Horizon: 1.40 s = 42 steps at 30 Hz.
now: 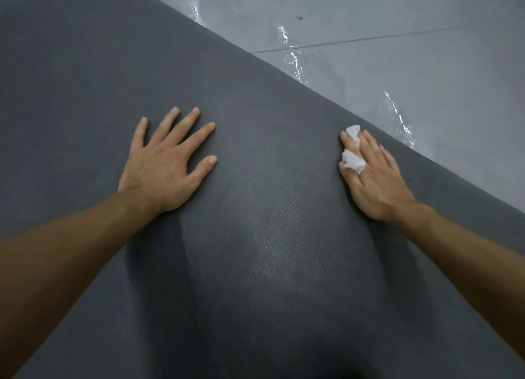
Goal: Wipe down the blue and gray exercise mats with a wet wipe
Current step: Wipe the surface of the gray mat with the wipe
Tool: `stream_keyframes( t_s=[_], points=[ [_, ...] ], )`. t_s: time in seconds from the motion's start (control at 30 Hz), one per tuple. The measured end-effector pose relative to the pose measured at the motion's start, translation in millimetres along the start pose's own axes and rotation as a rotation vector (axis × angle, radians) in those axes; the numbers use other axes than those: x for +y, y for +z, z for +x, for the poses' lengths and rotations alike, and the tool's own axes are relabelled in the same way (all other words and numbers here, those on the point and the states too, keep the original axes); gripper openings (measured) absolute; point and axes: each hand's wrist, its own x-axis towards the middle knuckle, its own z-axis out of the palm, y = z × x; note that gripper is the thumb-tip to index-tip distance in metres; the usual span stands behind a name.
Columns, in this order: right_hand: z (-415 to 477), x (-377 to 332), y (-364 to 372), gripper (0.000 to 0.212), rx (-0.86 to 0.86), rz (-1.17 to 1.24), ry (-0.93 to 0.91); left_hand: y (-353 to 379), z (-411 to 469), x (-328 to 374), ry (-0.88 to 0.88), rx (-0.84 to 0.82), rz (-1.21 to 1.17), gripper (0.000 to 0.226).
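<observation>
The gray exercise mat [255, 236] fills most of the view, its ribbed surface running from the top left to the bottom right. My left hand [167, 163] lies flat on it with fingers spread and holds nothing. My right hand [375, 177] rests on the mat near its right edge. A crumpled white wet wipe [352, 158] is wedged between the fingers of that hand, with a tuft sticking out near the fingertips. No blue mat is in view.
Glossy gray floor tiles [412, 52] lie beyond the mat's right edge, with bright reflections along that edge and a tile seam crossing the upper right. A small dark speck sits on the floor at the top.
</observation>
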Motion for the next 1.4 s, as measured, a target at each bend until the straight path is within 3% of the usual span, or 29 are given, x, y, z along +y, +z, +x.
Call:
stream_keyframes(
  t_s=[0.3, 0.5, 0.63, 0.7, 0.83, 0.9, 1.1, 1.4],
  points=[
    [10, -35, 0, 0.06, 0.027, 0.076, 0.073, -4, -2, 1, 0.137, -0.034, -0.02, 0.055],
    [-90, -122, 28, 0.075, -0.111, -0.112, -0.535, -8, -9, 17, 0.073, -0.047, -0.075, 0.057],
    [-118, -135, 39, 0.073, -0.156, -0.153, -0.727, -5, -39, 33, 0.109, -0.025, -0.043, 0.055],
    [-99, -120, 33, 0.072, -0.135, -0.181, -0.645, -5, -53, 39, 0.104, -0.038, -0.025, 0.056],
    [-58, -61, 3, 0.061, -0.047, -0.061, -0.007, -2, -74, 45, 0.101, -0.081, 0.025, 0.058],
    [-57, -46, -6, 0.061, -0.062, 0.007, 0.16, -3, -75, 43, 0.11, -0.095, 0.011, 0.059],
    [-72, -103, 2, 0.066, -0.175, 0.025, 0.299, -10, -72, 44, 0.094, -0.122, -0.017, 0.062],
    [-127, -143, 21, 0.066, -0.17, -0.067, 0.141, -7, -72, 45, 0.081, -0.092, -0.018, 0.06]
  ],
)
